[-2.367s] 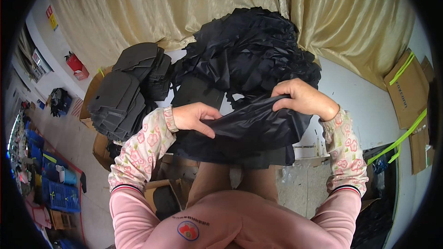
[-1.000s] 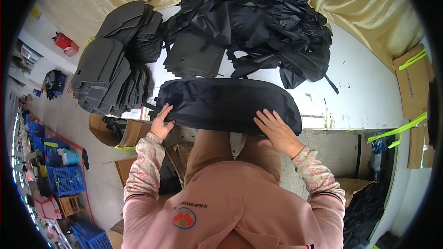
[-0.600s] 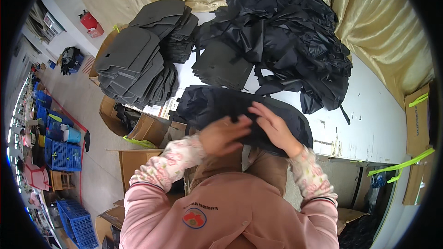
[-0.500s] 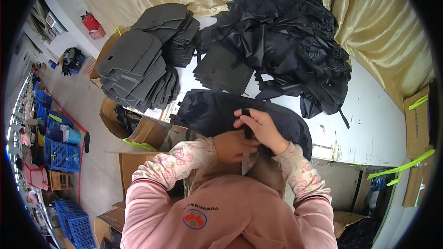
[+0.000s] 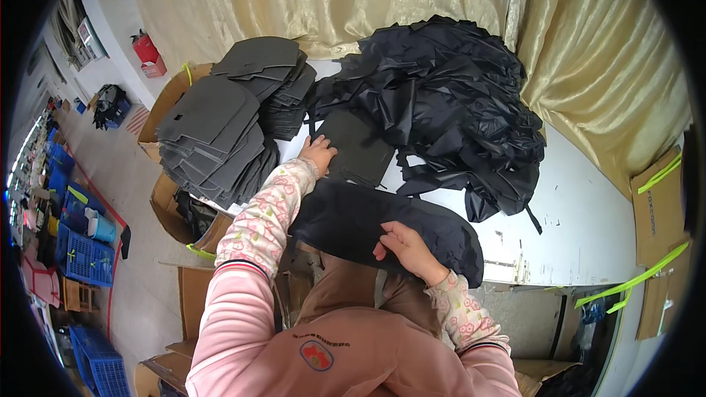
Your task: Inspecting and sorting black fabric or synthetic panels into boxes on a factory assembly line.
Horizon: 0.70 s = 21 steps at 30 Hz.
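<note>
My left hand (image 5: 318, 153) reaches forward to the small stack of dark grey foam-like panels (image 5: 357, 145). Its fingers are apart and rest on the stack's near left edge. In front of me, along the table's near edge, lies a long black fabric piece (image 5: 360, 220) with a rounded right end. Just over its near side hovers my right hand (image 5: 412, 250), fingers loosely bent and apart, with nothing seen in them. Whether that hand touches the fabric is hard to make out.
Tall piles of grey panels (image 5: 209, 125) stand at the left. A big heap of black fabric pieces (image 5: 456, 95) covers the back of the white table (image 5: 581, 228). Cardboard boxes (image 5: 165, 202) flank the left side, and a gold curtain (image 5: 588, 66) hangs behind.
My left hand has left the black fabric and gone forward to the small panel stack. My right hand has let go of a black strap and sits slightly lower. The view has shifted.
</note>
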Tool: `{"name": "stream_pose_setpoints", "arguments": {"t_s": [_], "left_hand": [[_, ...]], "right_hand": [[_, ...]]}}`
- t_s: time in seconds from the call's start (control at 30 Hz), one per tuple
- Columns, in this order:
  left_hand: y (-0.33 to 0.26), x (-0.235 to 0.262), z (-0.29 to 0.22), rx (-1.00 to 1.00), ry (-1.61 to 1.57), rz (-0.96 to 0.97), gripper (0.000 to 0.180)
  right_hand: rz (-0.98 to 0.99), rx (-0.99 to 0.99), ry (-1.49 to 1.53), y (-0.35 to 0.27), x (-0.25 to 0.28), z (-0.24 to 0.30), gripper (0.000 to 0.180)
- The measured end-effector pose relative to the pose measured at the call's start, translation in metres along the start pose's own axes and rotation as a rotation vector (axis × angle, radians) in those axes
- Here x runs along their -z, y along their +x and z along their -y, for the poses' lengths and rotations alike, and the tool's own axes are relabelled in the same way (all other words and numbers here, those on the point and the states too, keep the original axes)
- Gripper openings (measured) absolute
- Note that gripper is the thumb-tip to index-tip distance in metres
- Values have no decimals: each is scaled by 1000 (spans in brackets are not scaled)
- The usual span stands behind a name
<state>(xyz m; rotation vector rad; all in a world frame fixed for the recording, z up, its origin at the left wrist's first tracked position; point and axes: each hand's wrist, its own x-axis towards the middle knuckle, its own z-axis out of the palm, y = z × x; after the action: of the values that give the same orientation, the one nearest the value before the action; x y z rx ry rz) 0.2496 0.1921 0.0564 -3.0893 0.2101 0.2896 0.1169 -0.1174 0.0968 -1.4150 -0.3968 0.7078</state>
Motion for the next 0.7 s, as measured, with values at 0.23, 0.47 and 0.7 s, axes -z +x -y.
{"name": "stream_pose_setpoints", "arguments": {"t_s": [0.23,0.47,0.7], "left_hand": [[-43,37,5,-78,-261,-198,40],[-118,38,-94,-100,-1689,-490,41],[-154,45,-150,-243,-1445,-503,54]], "right_hand": [[-145,59,82,9,20,-23,9],[-335,411,-60,34,-7,17,9],[-308,446,-101,31,-15,27,10]]}}
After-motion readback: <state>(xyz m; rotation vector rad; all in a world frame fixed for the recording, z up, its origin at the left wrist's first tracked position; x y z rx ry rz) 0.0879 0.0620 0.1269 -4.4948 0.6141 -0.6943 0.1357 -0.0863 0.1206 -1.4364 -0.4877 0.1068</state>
